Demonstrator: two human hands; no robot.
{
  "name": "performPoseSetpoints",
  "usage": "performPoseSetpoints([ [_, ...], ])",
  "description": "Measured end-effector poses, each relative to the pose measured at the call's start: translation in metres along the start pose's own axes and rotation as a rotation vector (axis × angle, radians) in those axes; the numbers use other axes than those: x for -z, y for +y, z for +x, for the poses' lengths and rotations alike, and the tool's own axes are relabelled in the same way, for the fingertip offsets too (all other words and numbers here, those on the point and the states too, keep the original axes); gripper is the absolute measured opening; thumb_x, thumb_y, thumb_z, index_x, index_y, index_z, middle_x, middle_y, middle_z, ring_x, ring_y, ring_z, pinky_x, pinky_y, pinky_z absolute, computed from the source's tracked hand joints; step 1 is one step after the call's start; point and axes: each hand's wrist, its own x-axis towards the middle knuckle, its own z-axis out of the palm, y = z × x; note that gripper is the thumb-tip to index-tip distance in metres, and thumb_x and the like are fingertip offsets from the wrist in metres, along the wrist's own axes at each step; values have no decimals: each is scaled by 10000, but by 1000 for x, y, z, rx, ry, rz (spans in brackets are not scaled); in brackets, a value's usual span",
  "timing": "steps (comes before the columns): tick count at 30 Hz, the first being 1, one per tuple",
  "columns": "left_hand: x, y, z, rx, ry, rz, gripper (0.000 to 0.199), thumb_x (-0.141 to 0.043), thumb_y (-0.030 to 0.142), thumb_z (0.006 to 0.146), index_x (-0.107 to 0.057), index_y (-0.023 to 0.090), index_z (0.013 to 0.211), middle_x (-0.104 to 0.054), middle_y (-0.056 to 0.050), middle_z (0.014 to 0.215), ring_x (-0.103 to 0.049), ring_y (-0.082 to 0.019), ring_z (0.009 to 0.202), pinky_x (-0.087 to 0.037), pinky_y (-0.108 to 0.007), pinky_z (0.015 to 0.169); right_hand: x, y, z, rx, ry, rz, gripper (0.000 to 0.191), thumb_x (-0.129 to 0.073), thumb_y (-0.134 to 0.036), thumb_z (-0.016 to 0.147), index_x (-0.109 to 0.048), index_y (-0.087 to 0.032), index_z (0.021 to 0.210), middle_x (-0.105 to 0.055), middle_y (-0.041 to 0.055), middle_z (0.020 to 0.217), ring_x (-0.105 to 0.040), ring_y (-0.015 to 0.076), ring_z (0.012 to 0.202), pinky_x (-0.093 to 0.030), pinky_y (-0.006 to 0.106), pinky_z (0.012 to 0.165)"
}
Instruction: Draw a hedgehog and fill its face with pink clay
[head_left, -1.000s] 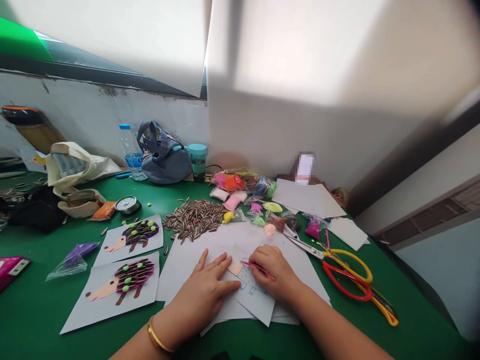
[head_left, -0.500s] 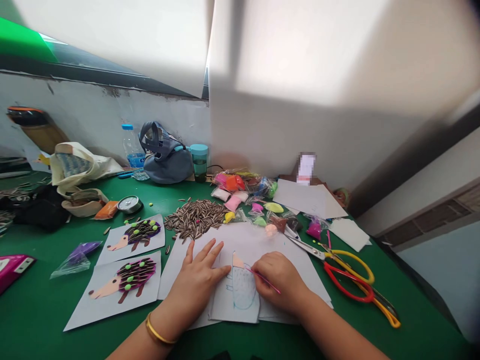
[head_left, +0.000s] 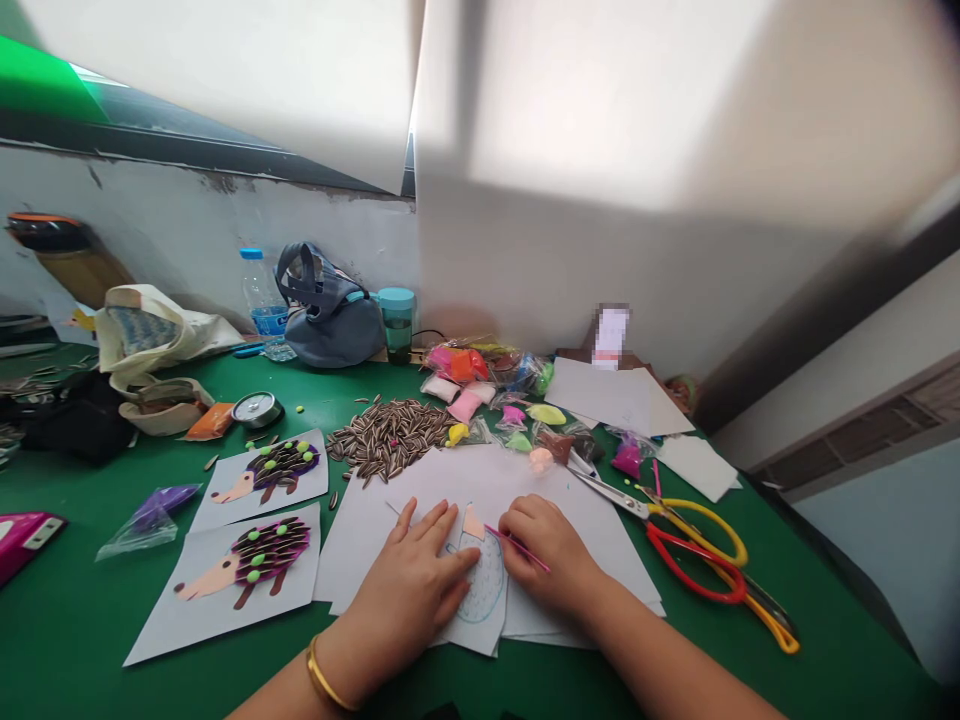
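Observation:
My left hand [head_left: 420, 580] lies spread on a small sheet with a blue outline drawing [head_left: 484, 590], its thumb over the drawing. Peach clay [head_left: 473, 522] covers the pointed top of the outline. In my right hand [head_left: 544, 550] is a thin pink stick [head_left: 529, 553], its tip beside the peach clay. Larger white sheets [head_left: 360, 535] lie beneath. To the left are two finished hedgehog pictures [head_left: 255, 570] with peach faces, dark spiky backs and green dots.
A pile of striped seeds [head_left: 390, 437] and bags of coloured clay [head_left: 465, 400] lie behind the paper. Scissors [head_left: 697, 545] with red and yellow handles rest at the right. Farther back stand a blue bag [head_left: 330, 320], a bottle [head_left: 262, 300] and a cup [head_left: 397, 325].
The small sheet has turned under my left hand, which has shifted right with its thumb now over the drawing. My right hand and the stick have moved slightly up and left.

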Motion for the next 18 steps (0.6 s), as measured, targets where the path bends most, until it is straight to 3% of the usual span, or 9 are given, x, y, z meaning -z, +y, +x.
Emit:
performPoseSetpoints([
  [18,-3,4,0,-59,39,-12,268,-646,292,858,-697,296,1120,-601,-129,1340,-557,-323,1249,-385,-590,1073,-4,-3,6,-25,8,-17,74,-558,-133,820,-568,-192,776,-587,20,796,-518,176,806,-343,297,740],
])
